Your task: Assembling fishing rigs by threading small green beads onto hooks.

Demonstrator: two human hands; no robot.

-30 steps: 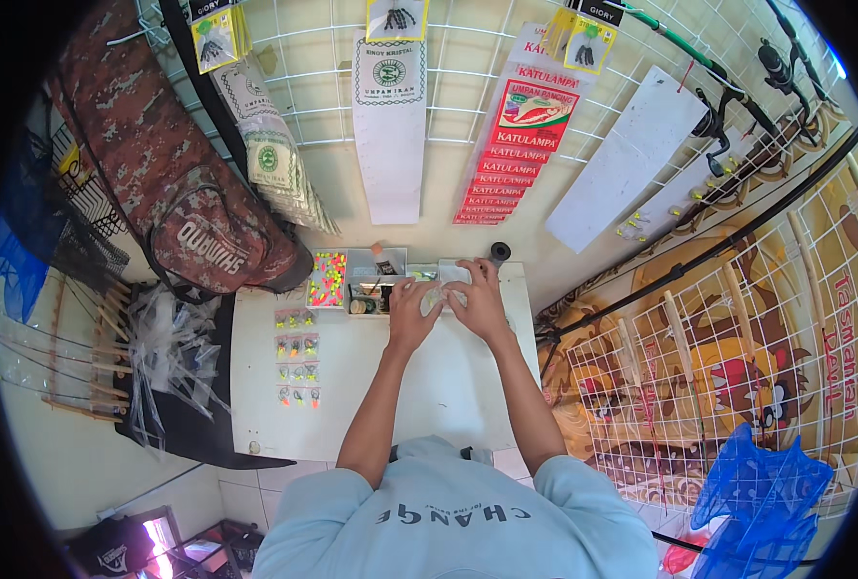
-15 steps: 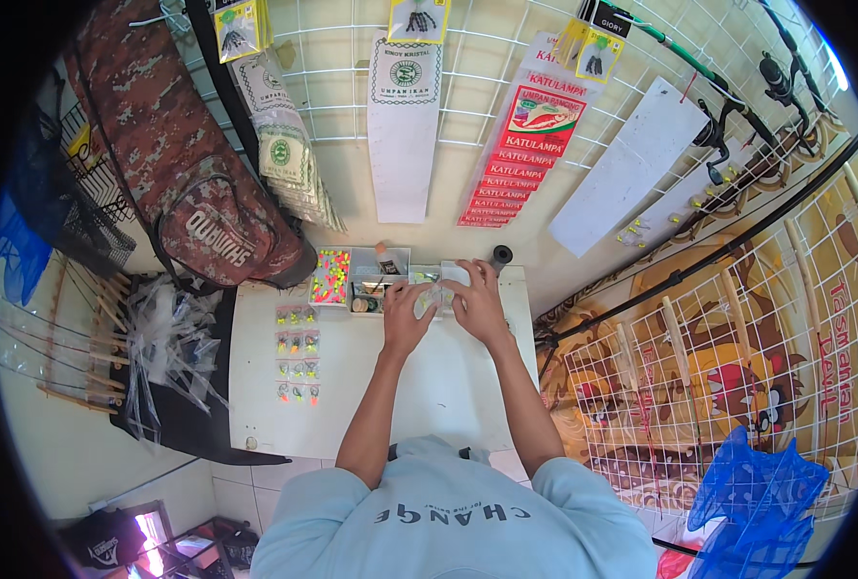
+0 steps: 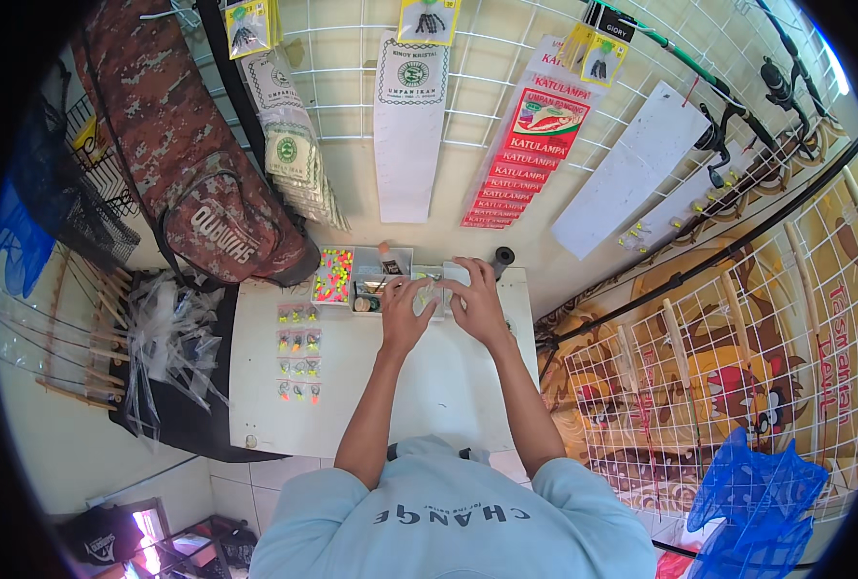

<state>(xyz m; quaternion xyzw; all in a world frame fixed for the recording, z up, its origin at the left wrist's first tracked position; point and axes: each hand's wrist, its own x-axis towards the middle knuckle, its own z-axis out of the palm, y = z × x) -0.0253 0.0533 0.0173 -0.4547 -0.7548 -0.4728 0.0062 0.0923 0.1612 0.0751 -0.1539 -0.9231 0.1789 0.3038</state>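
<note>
White table (image 3: 448, 386); left hand (image 3: 407, 320), right hand (image 3: 479, 311) at clear plastic (image 3: 431, 294), axis unclear.

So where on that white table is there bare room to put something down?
The white table has a bare patch between the small packets and left forearm, and another between that and the right forearm. Its back is crowded: bright-piece tray, divided box, left hand, right hand, dark cylinder.

The left hand (image 3: 408, 317) and right hand (image 3: 479, 311) nearly meet over a white table (image 3: 274, 420), a dark cylinder (image 3: 504, 256) just right of their fingers, bright beads (image 3: 333, 275) and small packets (image 3: 298, 354) leftward
</note>
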